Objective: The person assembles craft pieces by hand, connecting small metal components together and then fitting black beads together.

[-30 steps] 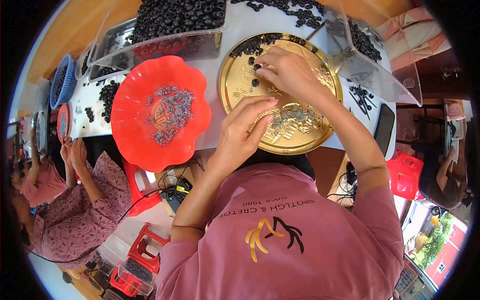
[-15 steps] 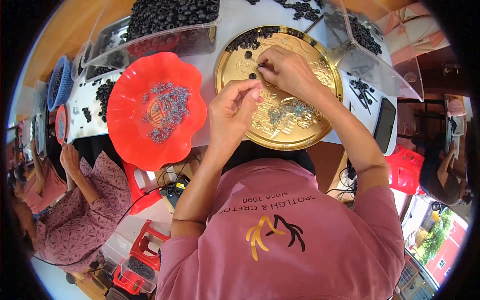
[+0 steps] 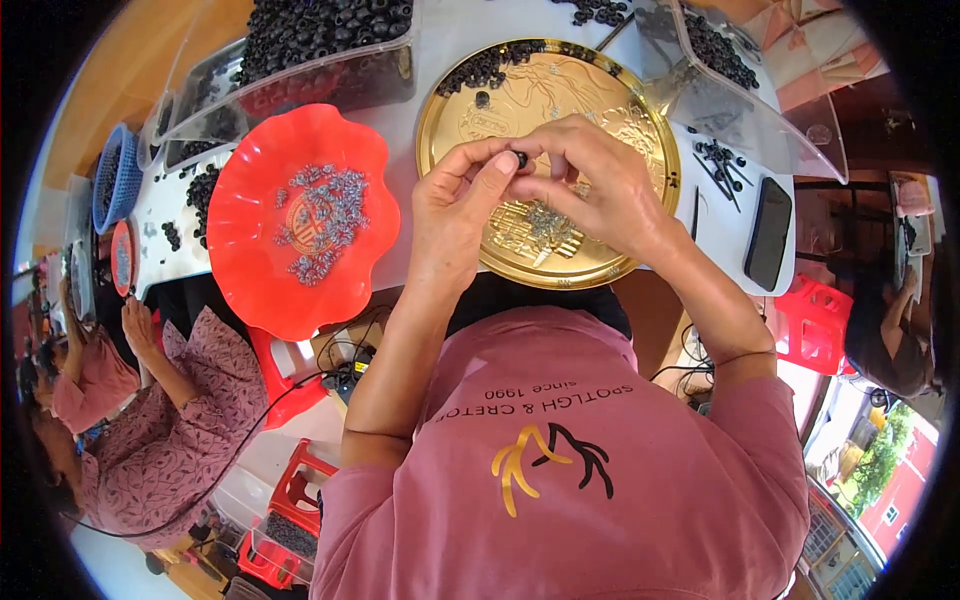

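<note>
Above the gold tray [image 3: 458, 215], my two hands come together at a small round black part [image 3: 520, 159]. My left hand [image 3: 460, 198] pinches it between thumb and fingers. The fingertips of my right hand [image 3: 603, 192] close on the same part from the other side; whether a second piece sits between them is hidden. Under my hands, small clear-grey pieces [image 3: 545, 224] lie heaped on the tray. Many black parts [image 3: 487, 68] line its far left rim, and one black part [image 3: 482, 100] stands apart from them.
Left of the tray is a scalloped red dish [image 3: 250, 215] with small grey pieces. Clear bins of black parts [image 3: 330, 45] stand at the far left and far right. A phone [image 3: 768, 235] and thin black sticks [image 3: 718, 180] lie right. Another person [image 3: 175, 420] sits left.
My right hand has come down and toward my left, from the tray's upper area. The hands were apart, each with a black piece; now their fingertips meet at one visible part.
</note>
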### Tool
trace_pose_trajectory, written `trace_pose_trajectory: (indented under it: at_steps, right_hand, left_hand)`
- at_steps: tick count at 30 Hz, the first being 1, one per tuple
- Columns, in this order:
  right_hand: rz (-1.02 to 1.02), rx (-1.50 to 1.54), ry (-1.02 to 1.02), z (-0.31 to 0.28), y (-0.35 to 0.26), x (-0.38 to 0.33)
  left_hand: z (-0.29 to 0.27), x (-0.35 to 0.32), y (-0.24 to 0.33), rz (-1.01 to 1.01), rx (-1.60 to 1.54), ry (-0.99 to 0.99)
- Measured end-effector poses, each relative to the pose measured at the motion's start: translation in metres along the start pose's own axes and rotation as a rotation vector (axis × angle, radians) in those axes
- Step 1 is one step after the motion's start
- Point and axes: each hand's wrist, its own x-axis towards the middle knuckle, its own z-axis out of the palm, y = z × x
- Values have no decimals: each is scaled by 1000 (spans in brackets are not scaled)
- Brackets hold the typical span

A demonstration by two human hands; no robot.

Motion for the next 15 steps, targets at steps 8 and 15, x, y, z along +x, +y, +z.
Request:
trace_pose_trajectory:
  at_steps: [8,15]
  right_hand:
    - [93,192,70,-3,17,-13]
    - [207,-135,153,-8,78,12]
  left_hand:
    - [-10,-13,1,7,160,-80]
    - [-13,-16,1,20,220,-118]
